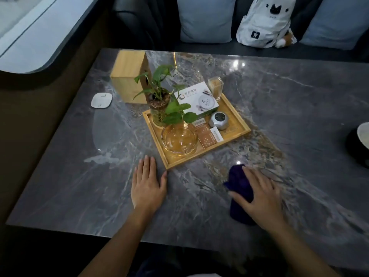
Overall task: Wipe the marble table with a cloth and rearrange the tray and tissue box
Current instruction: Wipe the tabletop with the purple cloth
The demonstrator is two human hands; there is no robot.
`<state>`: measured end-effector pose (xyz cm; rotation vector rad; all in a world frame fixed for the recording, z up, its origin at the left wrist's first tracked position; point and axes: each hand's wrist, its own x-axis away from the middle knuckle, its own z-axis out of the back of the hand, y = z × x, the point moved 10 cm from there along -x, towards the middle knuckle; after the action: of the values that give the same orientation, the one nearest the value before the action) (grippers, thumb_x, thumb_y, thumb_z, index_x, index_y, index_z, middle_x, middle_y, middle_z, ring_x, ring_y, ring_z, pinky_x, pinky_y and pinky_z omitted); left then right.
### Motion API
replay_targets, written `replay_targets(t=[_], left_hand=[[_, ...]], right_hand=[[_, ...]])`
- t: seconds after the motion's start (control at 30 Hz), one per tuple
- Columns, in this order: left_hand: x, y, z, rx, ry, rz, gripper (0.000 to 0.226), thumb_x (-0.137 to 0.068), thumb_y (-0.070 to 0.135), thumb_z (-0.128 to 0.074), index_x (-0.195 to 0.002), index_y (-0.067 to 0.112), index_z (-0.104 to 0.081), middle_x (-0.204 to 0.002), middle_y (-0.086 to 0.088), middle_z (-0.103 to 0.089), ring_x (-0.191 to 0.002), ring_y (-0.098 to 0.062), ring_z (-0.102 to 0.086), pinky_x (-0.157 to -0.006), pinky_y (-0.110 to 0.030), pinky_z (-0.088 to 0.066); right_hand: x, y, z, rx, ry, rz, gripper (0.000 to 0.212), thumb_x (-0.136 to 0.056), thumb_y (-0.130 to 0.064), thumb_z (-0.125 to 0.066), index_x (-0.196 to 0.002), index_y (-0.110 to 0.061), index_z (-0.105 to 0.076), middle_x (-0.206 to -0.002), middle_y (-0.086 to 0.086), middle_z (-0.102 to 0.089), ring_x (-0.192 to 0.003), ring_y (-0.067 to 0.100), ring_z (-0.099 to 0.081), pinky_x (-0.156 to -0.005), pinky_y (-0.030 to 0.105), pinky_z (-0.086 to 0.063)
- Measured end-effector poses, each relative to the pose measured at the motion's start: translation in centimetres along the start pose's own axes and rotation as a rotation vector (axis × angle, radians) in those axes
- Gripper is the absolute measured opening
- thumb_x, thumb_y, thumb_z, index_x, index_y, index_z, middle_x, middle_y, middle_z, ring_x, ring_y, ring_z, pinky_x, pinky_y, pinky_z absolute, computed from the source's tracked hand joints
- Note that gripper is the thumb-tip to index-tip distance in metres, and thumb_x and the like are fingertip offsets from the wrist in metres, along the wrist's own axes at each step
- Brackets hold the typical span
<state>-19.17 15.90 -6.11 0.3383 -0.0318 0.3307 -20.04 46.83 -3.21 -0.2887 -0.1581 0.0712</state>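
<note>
A grey marble table [289, 108] fills the view. In its middle stands a wooden tray [238, 124], turned at an angle, holding a plant in a glass jar, a glass ashtray, a white box and small items. A wooden tissue box [127, 76] stands behind the tray at the far left. My left hand [147, 184] lies flat on the table, fingers spread, its thumb touching the tray's near corner. My right hand [259, 194] presses flat on a dark purple cloth [239, 182] on the table, right of the tray's near corner.
A small white square pad [101, 100] lies near the table's left edge. A dark object with a white top [359, 144] sits at the right edge. Behind the table is a sofa with blue-grey cushions [205, 19] and a white bag [263, 23].
</note>
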Motion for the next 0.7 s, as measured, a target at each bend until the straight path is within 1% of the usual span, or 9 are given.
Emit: replay_targets(t=[0.03,0.07,0.1,0.2,0.3,0.4,0.5,0.6,0.7], left_hand=[[0.0,-0.1,-0.1,-0.002,-0.005,-0.002,0.065,-0.093,0.049,-0.03,-0.146,0.016,-0.015,-0.158,-0.004,-0.014,-0.146,-0.018,-0.005,-0.118,-0.033,0.0],[0.0,-0.1,-0.2,-0.006,-0.012,-0.003,0.065,-0.093,0.05,-0.029,-0.146,0.016,-0.014,-0.158,-0.004,-0.013,-0.146,-0.017,-0.004,-0.119,-0.033,0.0],[0.0,-0.2,-0.3,-0.012,-0.018,-0.004,0.066,-0.093,0.051,-0.027,-0.147,0.016,-0.013,-0.158,-0.003,-0.012,-0.146,-0.017,-0.004,-0.119,-0.033,0.0],[-0.1,-0.1,-0.3,-0.023,-0.033,-0.01,0.066,-0.093,0.052,-0.025,-0.147,0.016,-0.01,-0.159,-0.003,-0.009,-0.146,-0.017,-0.001,-0.119,-0.033,0.001],[-0.1,-0.1,0.2,0.013,-0.034,-0.011,0.066,-0.093,0.051,-0.029,-0.147,0.017,-0.012,-0.159,-0.004,-0.012,-0.146,-0.017,-0.004,-0.118,-0.033,-0.001],[0.3,-0.7,1.3,0.032,-0.006,-0.017,0.067,-0.091,0.049,-0.037,-0.146,0.015,-0.017,-0.156,-0.008,-0.023,-0.145,-0.022,-0.015,-0.118,-0.036,-0.011],[1.1,-2.6,2.6,0.048,0.031,0.031,0.065,-0.09,0.046,-0.042,-0.144,0.013,-0.024,-0.153,-0.009,-0.03,-0.141,-0.024,-0.024,-0.116,-0.039,-0.02],[1.8,-6.0,3.7,0.058,0.055,0.122,0.064,-0.09,0.043,-0.045,-0.143,0.012,-0.027,-0.152,-0.011,-0.032,-0.14,-0.027,-0.027,-0.115,-0.04,-0.022],[2.4,-9.8,4.6,0.062,0.076,0.213,0.064,-0.091,0.043,-0.044,-0.144,0.012,-0.025,-0.153,-0.01,-0.028,-0.142,-0.026,-0.023,-0.116,-0.039,-0.019]], right_hand=[[0.4,-0.2,-0.9,0.037,-0.046,0.029,0.093,-0.066,-0.085,-0.019,-0.141,-0.03,-0.025,-0.149,0.002,-0.033,-0.136,0.022,-0.029,-0.111,0.051,-0.015],[0.6,-0.2,-1.5,0.064,-0.075,0.046,0.091,-0.066,-0.083,-0.025,-0.142,-0.032,-0.021,-0.151,0.002,-0.029,-0.137,0.022,-0.026,-0.112,0.051,-0.011],[0.7,-0.1,-1.7,0.08,-0.082,0.048,0.087,-0.07,-0.078,-0.035,-0.141,-0.031,-0.022,-0.15,0.002,-0.03,-0.137,0.022,-0.026,-0.112,0.052,-0.011],[0.2,-0.5,-1.0,0.09,-0.004,0.024,0.067,-0.075,-0.052,-0.061,-0.132,-0.02,-0.042,-0.138,0.008,-0.046,-0.127,0.026,-0.038,-0.103,0.052,-0.025],[-0.1,-1.2,-0.4,0.049,0.05,0.001,0.059,-0.069,-0.033,-0.072,-0.121,-0.013,-0.054,-0.124,0.012,-0.057,-0.117,0.031,-0.048,-0.095,0.048,-0.031],[-0.3,-2.0,-0.2,0.025,0.063,0.009,0.056,-0.066,-0.028,-0.076,-0.117,-0.012,-0.058,-0.119,0.012,-0.061,-0.114,0.032,-0.05,-0.094,0.045,-0.03],[-0.4,-3.9,0.1,-0.017,0.08,0.083,0.054,-0.064,-0.022,-0.079,-0.114,-0.01,-0.061,-0.116,0.013,-0.063,-0.111,0.033,-0.053,-0.092,0.042,-0.028],[-0.5,-7.6,0.4,-0.09,0.068,0.195,0.052,-0.062,-0.017,-0.079,-0.111,-0.01,-0.062,-0.112,0.011,-0.064,-0.107,0.033,-0.055,-0.09,0.04,-0.029],[-0.8,-12.4,0.6,-0.16,0.065,0.331,0.053,-0.057,-0.012,-0.081,-0.107,-0.01,-0.064,-0.108,0.011,-0.066,-0.102,0.032,-0.058,-0.086,0.041,-0.034]])
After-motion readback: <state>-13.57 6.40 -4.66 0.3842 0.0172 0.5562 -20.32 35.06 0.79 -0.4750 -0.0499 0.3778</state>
